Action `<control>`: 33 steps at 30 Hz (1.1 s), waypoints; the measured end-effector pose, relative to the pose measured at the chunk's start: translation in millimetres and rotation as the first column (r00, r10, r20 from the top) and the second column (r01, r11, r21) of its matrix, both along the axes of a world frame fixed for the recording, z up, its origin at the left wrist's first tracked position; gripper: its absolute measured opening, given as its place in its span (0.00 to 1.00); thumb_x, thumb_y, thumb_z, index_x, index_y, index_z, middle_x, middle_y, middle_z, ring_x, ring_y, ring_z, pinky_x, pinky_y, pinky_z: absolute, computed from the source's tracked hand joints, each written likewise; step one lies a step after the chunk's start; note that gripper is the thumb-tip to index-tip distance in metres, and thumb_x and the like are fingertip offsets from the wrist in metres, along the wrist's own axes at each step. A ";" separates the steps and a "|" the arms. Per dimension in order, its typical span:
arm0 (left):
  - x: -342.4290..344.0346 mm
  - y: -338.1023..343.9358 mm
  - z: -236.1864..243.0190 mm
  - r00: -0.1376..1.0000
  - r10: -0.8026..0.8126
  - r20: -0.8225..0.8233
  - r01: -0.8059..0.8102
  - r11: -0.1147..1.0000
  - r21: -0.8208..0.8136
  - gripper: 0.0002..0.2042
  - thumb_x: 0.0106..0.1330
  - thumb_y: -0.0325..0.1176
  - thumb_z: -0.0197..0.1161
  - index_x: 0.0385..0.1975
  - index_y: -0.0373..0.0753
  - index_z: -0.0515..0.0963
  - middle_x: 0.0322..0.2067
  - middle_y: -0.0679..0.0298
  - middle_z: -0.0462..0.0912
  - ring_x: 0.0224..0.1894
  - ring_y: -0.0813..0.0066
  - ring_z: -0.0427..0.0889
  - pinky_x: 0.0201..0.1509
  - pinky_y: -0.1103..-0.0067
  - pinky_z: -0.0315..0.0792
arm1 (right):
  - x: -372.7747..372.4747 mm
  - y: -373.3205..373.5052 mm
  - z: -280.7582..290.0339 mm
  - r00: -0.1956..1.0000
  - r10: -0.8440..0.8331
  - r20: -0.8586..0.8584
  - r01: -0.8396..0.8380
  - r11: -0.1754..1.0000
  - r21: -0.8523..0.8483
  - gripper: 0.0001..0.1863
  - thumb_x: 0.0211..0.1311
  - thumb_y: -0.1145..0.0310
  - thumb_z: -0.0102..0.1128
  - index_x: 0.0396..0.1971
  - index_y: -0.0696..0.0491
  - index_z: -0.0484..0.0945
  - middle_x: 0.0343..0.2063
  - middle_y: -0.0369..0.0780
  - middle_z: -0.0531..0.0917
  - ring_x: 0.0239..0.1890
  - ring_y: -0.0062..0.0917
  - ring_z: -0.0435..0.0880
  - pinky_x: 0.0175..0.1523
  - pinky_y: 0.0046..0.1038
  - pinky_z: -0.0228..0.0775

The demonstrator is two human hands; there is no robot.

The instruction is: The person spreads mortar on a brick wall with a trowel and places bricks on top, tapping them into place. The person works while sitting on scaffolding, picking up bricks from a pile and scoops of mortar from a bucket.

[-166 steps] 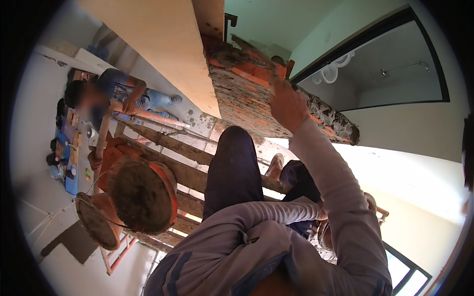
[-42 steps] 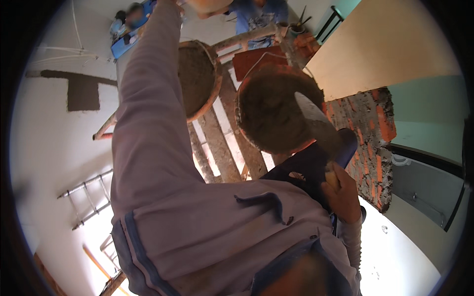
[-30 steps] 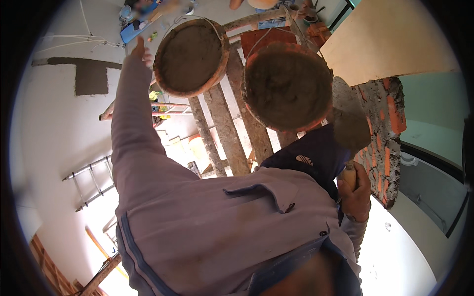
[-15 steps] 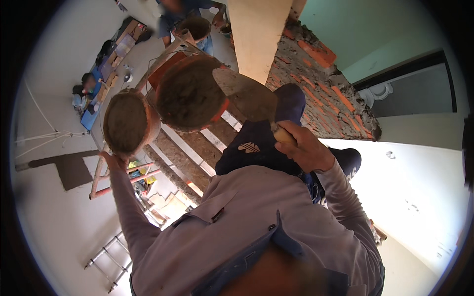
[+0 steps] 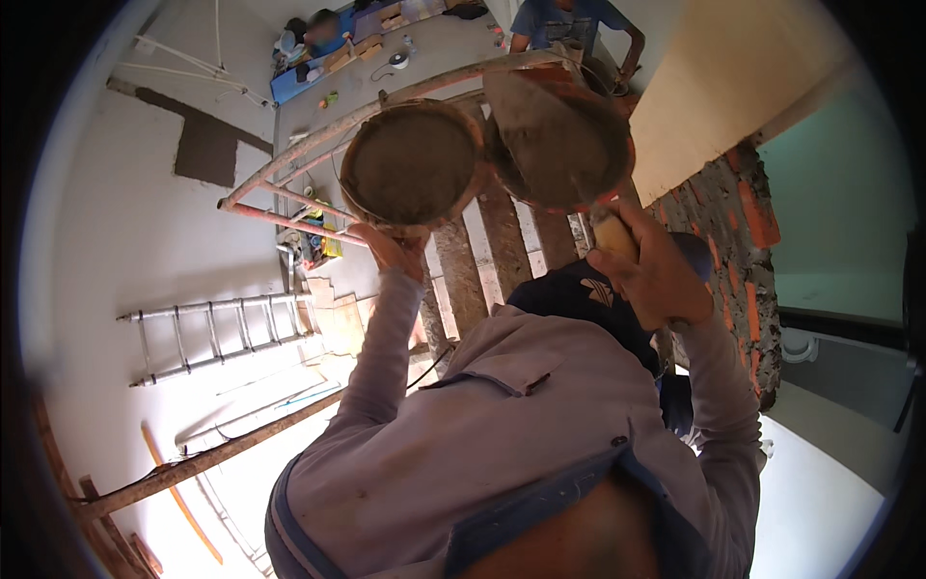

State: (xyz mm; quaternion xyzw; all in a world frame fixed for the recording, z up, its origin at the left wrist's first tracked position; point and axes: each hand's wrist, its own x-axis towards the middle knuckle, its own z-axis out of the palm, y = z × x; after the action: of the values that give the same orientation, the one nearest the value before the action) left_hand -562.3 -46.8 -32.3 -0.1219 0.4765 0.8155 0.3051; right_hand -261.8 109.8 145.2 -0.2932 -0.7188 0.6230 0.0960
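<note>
View from the head, looking down past the person's grey shirt. The left hand (image 5: pixel 394 249) reaches out at arm's length, its fingers curled over the near rim of a round pan (image 5: pixel 415 164) filled with grey mortar. The right hand (image 5: pixel 654 275) is closed around the pale wooden handle of a trowel (image 5: pixel 540 121), whose broad mortar-coated blade lies across a second pan (image 5: pixel 569 145) with an orange rim. The two pans sit side by side, rims touching or nearly so, on wooden planks (image 5: pixel 502 241) laid on a scaffold. A rusty curved scaffold pipe (image 5: pixel 318 140) runs behind and to the left of the first pan. To the right rises an unfinished brick wall (image 5: pixel 738 251) with rough mortar joints, just beside the right forearm. Far below, a metal ladder (image 5: pixel 217 333) lies on the pale floor, and another person in a blue shirt (image 5: pixel 569 24) stands beyond the second pan near scattered tools.
</note>
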 end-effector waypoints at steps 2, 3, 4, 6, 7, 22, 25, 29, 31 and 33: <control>16.1 -19.2 -2.0 0.999 0.035 0.024 -0.035 0.999 -0.005 0.46 0.59 0.77 0.30 0.59 0.40 0.66 0.42 0.60 0.79 0.29 0.69 0.76 0.27 0.75 0.71 | -22.5 5.1 5.4 1.000 0.011 0.026 -0.009 0.998 -0.059 0.19 0.56 0.69 0.62 0.46 0.58 0.68 0.23 0.35 0.74 0.21 0.15 0.74 0.26 0.20 0.69; 26.1 -24.9 -5.6 0.997 0.052 0.051 -0.052 0.999 -0.004 0.46 0.59 0.77 0.31 0.60 0.40 0.66 0.45 0.58 0.79 0.33 0.67 0.77 0.31 0.72 0.73 | -33.9 8.0 5.1 0.998 0.003 0.056 0.003 0.994 -0.110 0.20 0.53 0.73 0.64 0.45 0.58 0.69 0.25 0.35 0.75 0.24 0.15 0.75 0.29 0.21 0.71; 39.0 -26.8 0.6 0.996 0.066 0.063 -0.066 0.998 -0.007 0.46 0.59 0.77 0.31 0.60 0.40 0.66 0.45 0.58 0.79 0.33 0.67 0.77 0.31 0.72 0.73 | -47.6 10.5 -0.8 0.997 0.017 0.069 -0.010 0.994 -0.112 0.20 0.53 0.73 0.64 0.45 0.58 0.69 0.25 0.35 0.75 0.24 0.15 0.75 0.29 0.21 0.71; 63.8 -28.3 22.4 0.995 0.099 0.024 -0.095 0.987 -0.127 0.47 0.58 0.78 0.32 0.62 0.42 0.66 0.53 0.56 0.76 0.48 0.60 0.77 0.44 0.65 0.73 | -69.5 10.1 -20.0 0.993 0.023 -0.113 -0.037 0.991 -0.126 0.20 0.46 0.78 0.64 0.42 0.59 0.71 0.29 0.36 0.76 0.30 0.16 0.77 0.36 0.22 0.73; 66.6 -41.1 19.1 0.993 0.109 0.047 -0.101 0.985 -0.141 0.47 0.58 0.78 0.32 0.62 0.42 0.66 0.53 0.56 0.76 0.48 0.60 0.77 0.44 0.65 0.73 | -78.8 3.7 -26.8 0.995 0.031 -0.090 -0.044 0.989 -0.139 0.20 0.46 0.78 0.64 0.42 0.59 0.71 0.29 0.36 0.76 0.30 0.16 0.77 0.36 0.22 0.73; -196.0 -42.9 -18.8 0.705 -0.698 -0.125 0.687 0.716 -0.124 0.49 0.62 0.74 0.25 0.61 0.31 0.66 0.59 0.54 0.72 0.64 0.61 0.67 0.70 0.65 0.56 | -156.3 -21.9 -128.5 0.979 -0.036 0.199 0.025 0.998 0.058 0.38 0.33 0.61 0.71 0.52 0.55 0.76 0.45 0.49 0.73 0.54 0.40 0.73 0.58 0.34 0.65; -186.8 -44.3 -17.8 0.808 -0.585 -0.062 0.579 0.810 -0.099 0.57 0.53 0.81 0.26 0.62 0.28 0.64 0.62 0.49 0.67 0.67 0.55 0.61 0.72 0.63 0.52 | -141.7 -14.7 -98.4 0.978 -0.034 0.207 0.038 0.999 -0.013 0.36 0.35 0.61 0.70 0.51 0.55 0.76 0.45 0.48 0.73 0.55 0.40 0.73 0.57 0.34 0.66; -130.8 -33.1 36.1 0.900 -0.428 0.089 0.433 0.900 -0.055 0.62 0.45 0.85 0.31 0.62 0.26 0.63 0.63 0.47 0.66 0.67 0.54 0.60 0.72 0.61 0.52 | -128.9 -22.9 -112.4 0.991 -0.106 0.077 0.109 0.993 -0.038 0.32 0.38 0.63 0.68 0.49 0.56 0.77 0.46 0.47 0.75 0.54 0.37 0.74 0.56 0.34 0.68; -123.9 -38.5 63.9 0.876 -0.467 0.119 0.472 0.881 -0.015 0.63 0.45 0.86 0.32 0.62 0.26 0.62 0.64 0.47 0.65 0.67 0.53 0.60 0.71 0.61 0.51 | -115.3 -23.7 -105.7 0.995 -0.003 -0.095 -0.029 0.943 -0.331 0.30 0.41 0.65 0.67 0.50 0.57 0.76 0.48 0.48 0.76 0.54 0.35 0.74 0.55 0.33 0.68; -119.8 -41.6 85.1 0.948 -0.283 0.143 0.308 0.930 -0.202 0.62 0.45 0.85 0.33 0.62 0.25 0.62 0.64 0.47 0.65 0.68 0.52 0.60 0.71 0.59 0.51 | -106.9 -31.6 -92.4 0.994 -0.027 -0.101 -0.010 0.940 -0.341 0.30 0.42 0.66 0.65 0.50 0.58 0.75 0.47 0.48 0.77 0.52 0.32 0.76 0.54 0.30 0.68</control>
State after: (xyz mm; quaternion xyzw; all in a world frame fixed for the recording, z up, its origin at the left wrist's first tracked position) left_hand -682.1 -88.4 52.8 -0.1271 0.5595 0.6938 0.4352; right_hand -368.7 78.2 52.8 -0.2755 -0.5929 0.7520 0.0840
